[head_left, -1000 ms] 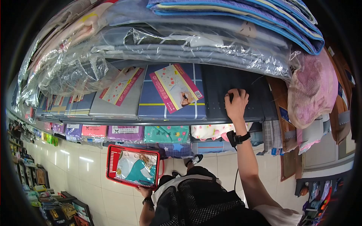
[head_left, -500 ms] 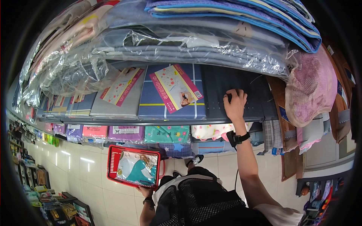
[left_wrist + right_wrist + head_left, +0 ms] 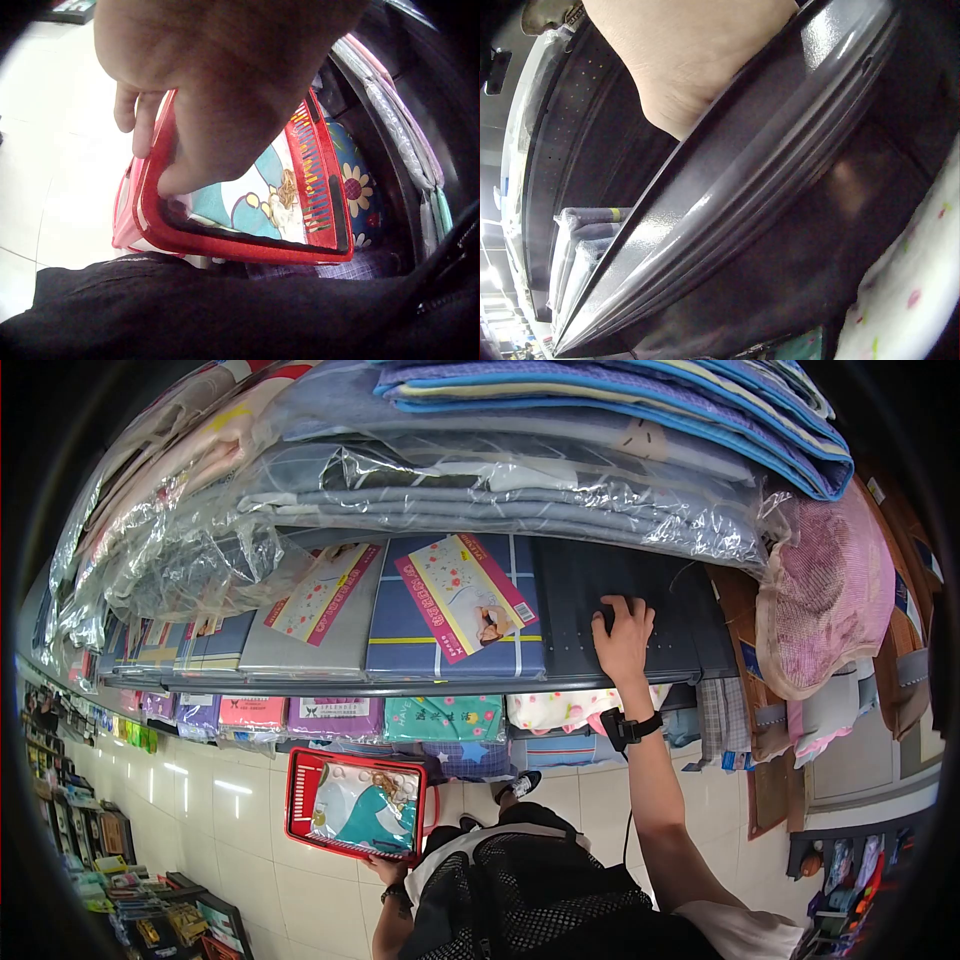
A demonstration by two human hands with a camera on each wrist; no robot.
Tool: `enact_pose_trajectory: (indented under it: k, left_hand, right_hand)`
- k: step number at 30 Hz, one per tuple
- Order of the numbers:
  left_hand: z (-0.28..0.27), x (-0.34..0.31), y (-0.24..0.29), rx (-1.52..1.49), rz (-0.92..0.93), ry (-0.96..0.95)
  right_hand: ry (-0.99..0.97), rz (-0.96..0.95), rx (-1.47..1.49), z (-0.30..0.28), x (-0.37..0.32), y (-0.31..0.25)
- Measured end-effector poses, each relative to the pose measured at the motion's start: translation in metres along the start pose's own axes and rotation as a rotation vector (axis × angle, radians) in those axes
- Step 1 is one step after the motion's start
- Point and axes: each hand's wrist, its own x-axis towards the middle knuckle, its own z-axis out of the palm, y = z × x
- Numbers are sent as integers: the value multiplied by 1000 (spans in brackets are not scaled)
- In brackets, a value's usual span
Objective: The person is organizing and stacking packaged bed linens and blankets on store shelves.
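Observation:
At the bottom of the head view, the left hand (image 3: 385,869) holds the rim of a red basket (image 3: 355,847). The left wrist view shows the left hand (image 3: 217,90) with its thumb over the basket's rim (image 3: 247,247) and fingers outside. In the basket lies a teal and white plastic package (image 3: 375,813). The right hand (image 3: 626,645) rests on a bare part of the dark shelf (image 3: 573,645), fingers bent loosely, right of a blue checked package (image 3: 400,645). In the right wrist view, the shelf lip (image 3: 742,161) hides the right hand's fingers (image 3: 697,60).
Plastic-wrapped bedding (image 3: 450,490) overhangs the shelf from above. A pink mesh bundle (image 3: 825,595) hangs at the right. Below the shelf sit colourful packages (image 3: 445,718). Tiled floor (image 3: 240,840) stretches between this shelf and goods at the lower left.
Both hands stay nearly where they were. The basket and the shelf goods shift only very slightly in the head view.

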Motion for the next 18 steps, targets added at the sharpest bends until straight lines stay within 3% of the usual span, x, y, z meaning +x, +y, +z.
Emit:
enact_pose_trajectory:
  k: [18]
  left_hand:
    - [11, 12, -17, 28, 7, 19]
  right_hand:
    - [3, -11, 12, 0, -1, 0]
